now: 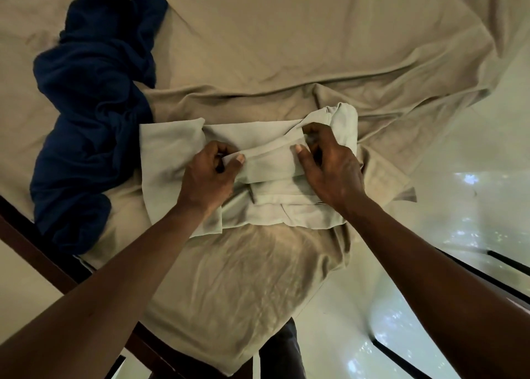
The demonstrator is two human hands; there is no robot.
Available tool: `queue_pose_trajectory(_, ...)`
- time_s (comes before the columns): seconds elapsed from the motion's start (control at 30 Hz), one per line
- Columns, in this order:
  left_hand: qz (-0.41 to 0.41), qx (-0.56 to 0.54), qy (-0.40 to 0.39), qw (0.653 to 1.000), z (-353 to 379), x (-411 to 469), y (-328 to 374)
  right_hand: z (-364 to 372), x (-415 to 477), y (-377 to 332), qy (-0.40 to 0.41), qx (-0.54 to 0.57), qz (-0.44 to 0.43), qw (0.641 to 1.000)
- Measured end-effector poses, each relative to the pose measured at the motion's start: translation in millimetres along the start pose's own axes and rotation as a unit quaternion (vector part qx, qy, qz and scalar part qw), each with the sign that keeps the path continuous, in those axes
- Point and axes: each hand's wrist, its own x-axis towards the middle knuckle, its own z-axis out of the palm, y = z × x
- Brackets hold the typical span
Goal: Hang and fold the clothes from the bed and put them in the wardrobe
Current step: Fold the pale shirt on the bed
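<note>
Head view: pale grey-green garment (169, 149) lies partly folded on the near corner of the bed, centre frame. Both hands are on it. Left hand (209, 175) pinches the left end of a folded band between thumb and curled fingers. Right hand (329, 166) grips the right end, thumb on top, fingers curled into the bunched cloth at its 12 o'clock. Neither hand is free.

Step, my read: fold stage on this piece, mid-fold. The band crosses the middle, and loose panels stick out at 9 and 3 o'clock of the hands, so it's not a tidy packet yet. Next move probably means laying the band flat, smoothing it, then bringing the loose panels in. Both ends should go down evenly or it skews. Cloth looks thin and limp, so it would likely slump if lifted by one end.

Outward:
- navy garment (91, 114), unfolded heap at 9–10 o'clock, just beside the pale one's left edge; contact unclear
- beige bedsheet (286, 34) under both, rumpled, draping over the corner at 6 o'clock
- dark wooden bed frame (34, 243) at 7–8 o'clock
- glossy floor (459, 206) at 3–5 o'clock

Count: garments 2 (1 pale in hand, 1 navy to do), hands 2. No hanger or wardrobe in view.
</note>
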Motion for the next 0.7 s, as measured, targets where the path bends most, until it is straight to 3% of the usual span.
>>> queue_pose_trajectory(0.1,0.004,0.019,-0.01,1.0,2,-4,0,-2,3,10,-0.078,-0.164,-0.045,0.982)
queue_pose_trajectory(0.17,0.027,0.08,-0.001,0.996,5,-5,0,-6,3,10,-0.069,-0.201,-0.008,0.977)
queue_pose_trajectory(0.3,0.095,0.168,0.034,0.981,12,-8,6,-9,11,-16,0.097,-0.084,0.176,0.976)
queue_pose_trajectory(0.4,0.09,0.149,0.042,0.984,17,-8,6,-5,32,-29,0.138,-0.046,0.277,0.95)
queue_pose_trajectory(0.5,0.074,0.16,0.038,0.984,19,-5,3,-4,48,-26,0.137,-0.046,0.316,0.938)
queue_pose_trajectory(0.57,0.069,0.167,0.038,0.983,17,-3,1,-3,51,-19,0.167,0.05,0.33,0.928)
queue_pose_trajectory(0.63,0.064,0.172,0.038,0.982,17,0,2,-3,43,-15,0.214,0.186,0.345,0.895)
queue_pose_trajectory(0.7,0.053,0.188,0.039,0.98,17,2,9,-2,32,-12,0.239,0.239,0.368,0.866)
